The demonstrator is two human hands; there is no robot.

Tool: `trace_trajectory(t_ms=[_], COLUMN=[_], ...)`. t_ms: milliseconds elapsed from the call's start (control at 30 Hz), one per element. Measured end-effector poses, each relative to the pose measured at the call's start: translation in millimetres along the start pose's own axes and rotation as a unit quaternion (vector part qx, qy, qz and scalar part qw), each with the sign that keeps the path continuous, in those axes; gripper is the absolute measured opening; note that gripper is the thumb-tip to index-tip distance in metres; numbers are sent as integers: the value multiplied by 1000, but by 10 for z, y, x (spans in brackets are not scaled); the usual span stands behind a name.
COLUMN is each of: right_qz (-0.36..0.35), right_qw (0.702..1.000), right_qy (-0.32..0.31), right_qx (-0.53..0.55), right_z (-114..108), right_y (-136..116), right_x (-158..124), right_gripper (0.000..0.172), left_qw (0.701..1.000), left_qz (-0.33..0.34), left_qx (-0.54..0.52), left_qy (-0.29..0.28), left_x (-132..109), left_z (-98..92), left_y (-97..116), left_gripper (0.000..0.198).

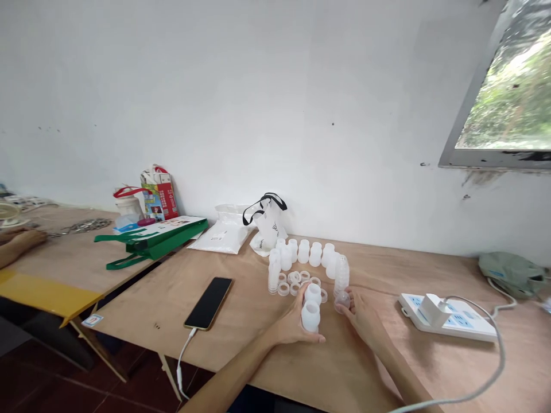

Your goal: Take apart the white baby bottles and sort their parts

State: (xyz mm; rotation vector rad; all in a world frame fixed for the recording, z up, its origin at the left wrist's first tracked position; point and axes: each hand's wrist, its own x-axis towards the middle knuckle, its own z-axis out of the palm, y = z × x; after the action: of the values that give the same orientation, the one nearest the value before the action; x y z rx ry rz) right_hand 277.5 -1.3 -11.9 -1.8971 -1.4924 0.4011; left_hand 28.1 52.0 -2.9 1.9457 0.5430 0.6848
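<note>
My left hand [293,327] is curled round a frosted white plastic cup [310,316] with an open top. A second frosted cup [313,293] stands right behind it, touching or nearly so. My right hand [358,312] pinches a small clear domed cap [342,299], just in front of a stack of clear caps [341,271]. Several white plastic rings [295,277] lie loose beyond my left hand. Farther back, more frosted cups [315,254] stand in a curved row. At the row's left end is another stack of clear pieces [274,275].
A phone [209,303] on a charging cable lies left. On the right sit a power strip [467,327] with a cable and a grey-green cap [512,274]. White bags [226,232], a green bag [159,241] and another person's hand [28,240] are farther left.
</note>
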Motion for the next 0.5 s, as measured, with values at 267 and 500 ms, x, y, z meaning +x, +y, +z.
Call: trace_trajectory(t_ms=[267, 500], right_qz=[-13, -37], right_qw=[1000, 999], right_qy=[18, -15], right_qx=[13, 29], right_z=[-40, 143], right_y=[16, -24], right_x=[90, -127], right_gripper=[35, 45], left_qw=[1000, 999], left_qz=[-9, -24], left_qx=[6, -5], left_qy=[-2, -22], left_x=[7, -15], left_z=[11, -24], left_y=[-77, -16], left_gripper=[149, 167])
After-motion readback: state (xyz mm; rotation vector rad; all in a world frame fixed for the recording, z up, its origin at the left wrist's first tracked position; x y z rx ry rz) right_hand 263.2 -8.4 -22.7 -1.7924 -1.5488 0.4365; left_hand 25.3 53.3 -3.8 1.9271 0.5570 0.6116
